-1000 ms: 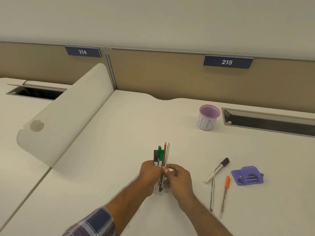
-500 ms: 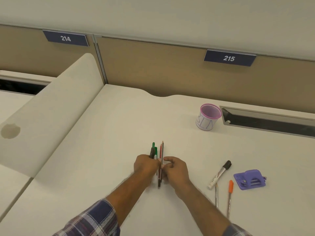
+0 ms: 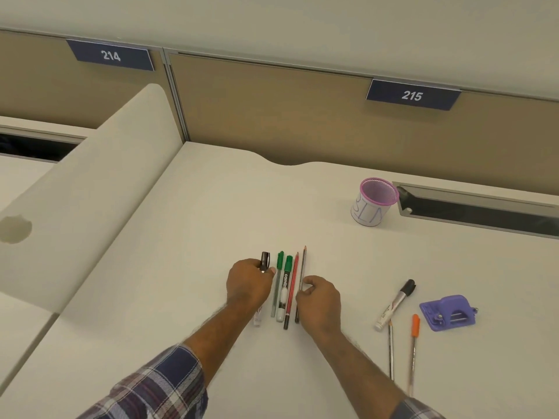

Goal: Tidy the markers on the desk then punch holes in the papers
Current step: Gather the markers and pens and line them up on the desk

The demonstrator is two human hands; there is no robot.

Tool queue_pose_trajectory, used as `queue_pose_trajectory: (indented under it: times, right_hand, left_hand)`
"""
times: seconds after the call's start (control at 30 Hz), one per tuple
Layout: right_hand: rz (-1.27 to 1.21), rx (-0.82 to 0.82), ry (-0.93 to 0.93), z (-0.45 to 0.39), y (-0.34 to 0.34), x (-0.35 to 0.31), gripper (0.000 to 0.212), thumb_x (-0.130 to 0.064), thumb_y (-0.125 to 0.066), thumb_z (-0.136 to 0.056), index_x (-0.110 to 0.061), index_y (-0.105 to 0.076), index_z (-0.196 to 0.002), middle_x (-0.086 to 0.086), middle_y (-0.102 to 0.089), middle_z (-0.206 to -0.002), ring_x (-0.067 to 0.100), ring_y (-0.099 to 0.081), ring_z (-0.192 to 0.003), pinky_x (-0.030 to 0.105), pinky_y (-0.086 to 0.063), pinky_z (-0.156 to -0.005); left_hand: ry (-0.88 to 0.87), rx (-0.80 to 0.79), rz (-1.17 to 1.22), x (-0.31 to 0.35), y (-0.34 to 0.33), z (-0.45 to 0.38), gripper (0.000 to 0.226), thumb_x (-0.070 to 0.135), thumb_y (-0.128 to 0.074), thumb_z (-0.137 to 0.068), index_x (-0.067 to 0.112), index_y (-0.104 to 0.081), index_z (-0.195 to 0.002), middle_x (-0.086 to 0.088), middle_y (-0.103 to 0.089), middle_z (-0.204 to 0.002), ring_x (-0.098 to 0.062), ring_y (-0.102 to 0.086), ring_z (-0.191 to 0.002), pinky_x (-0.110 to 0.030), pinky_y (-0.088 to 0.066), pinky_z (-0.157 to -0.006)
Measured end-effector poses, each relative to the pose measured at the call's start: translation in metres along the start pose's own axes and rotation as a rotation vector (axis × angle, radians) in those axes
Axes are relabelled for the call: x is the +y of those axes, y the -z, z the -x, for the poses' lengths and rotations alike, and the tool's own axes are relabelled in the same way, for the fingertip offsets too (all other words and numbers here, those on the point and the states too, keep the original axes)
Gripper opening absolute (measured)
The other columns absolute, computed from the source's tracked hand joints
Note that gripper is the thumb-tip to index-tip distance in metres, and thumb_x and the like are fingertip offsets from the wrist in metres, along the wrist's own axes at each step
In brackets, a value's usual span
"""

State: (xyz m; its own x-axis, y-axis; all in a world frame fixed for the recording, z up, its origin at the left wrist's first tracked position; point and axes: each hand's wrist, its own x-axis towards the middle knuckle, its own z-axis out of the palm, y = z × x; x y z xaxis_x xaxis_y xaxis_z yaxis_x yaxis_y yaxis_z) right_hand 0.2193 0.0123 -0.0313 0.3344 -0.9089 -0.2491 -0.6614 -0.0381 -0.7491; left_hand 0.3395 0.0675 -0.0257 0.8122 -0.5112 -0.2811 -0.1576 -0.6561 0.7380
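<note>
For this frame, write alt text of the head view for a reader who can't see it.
On a white desk, a person's left hand grips a black-capped marker and the right hand touches a pencil, at either side of a row of five pens. Off to the right lie three more pens, a purple hole punch and a pink mesh cup.

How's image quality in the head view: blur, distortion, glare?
Head view: even, soft light, faint shadows, no glare on the desk; wide-angle bend in the partition top; orange pen at lower right smeared; row of markers sharp, label readable.
</note>
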Motion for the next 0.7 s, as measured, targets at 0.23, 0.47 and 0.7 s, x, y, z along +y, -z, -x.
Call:
queue_pose_trajectory:
  times: [0.23, 0.47, 0.7]
  right_hand:
    - [0.119, -0.059, 0.042, 0.000, 0.002, 0.001, 0.035, -0.021, -0.062, -0.084, -0.014, -0.064, -0.118, 0.004, -0.071, -0.105, 0.020, -0.066, -0.093, 0.023, -0.048, -0.077]
    - [0.259, -0.154, 0.284, 0.018, 0.023, 0.030, 0.066, -0.052, -0.067, -0.079, -0.022, -0.048, -0.135, -0.006, -0.053, -0.108, 0.012, -0.049, -0.102, 0.026, -0.041, -0.090]
    - [0.422, -0.247, 0.448, 0.017, 0.019, 0.040, 0.087, -0.066, -0.067, -0.067, -0.036, -0.033, -0.141, -0.014, -0.035, -0.105, 0.008, -0.032, -0.101, 0.026, -0.026, -0.086]
  left_hand:
    - [-0.171, -0.109, -0.006, -0.010, 0.004, -0.002, 0.055, 0.031, -0.071, -0.086, 0.015, -0.054, -0.135, 0.001, -0.063, -0.114, -0.015, -0.060, -0.100, -0.028, -0.047, -0.092]
    - [-0.489, -0.312, -0.224, -0.052, 0.031, 0.015, 0.076, 0.044, -0.081, -0.071, 0.026, -0.048, -0.138, 0.014, -0.049, -0.117, -0.004, -0.052, -0.088, -0.006, -0.039, -0.074]
    - [-0.542, -0.320, -0.282, -0.062, 0.028, 0.012, 0.077, 0.045, -0.080, -0.072, 0.031, -0.047, -0.140, 0.015, -0.045, -0.116, -0.006, -0.041, -0.102, -0.024, -0.041, -0.097]
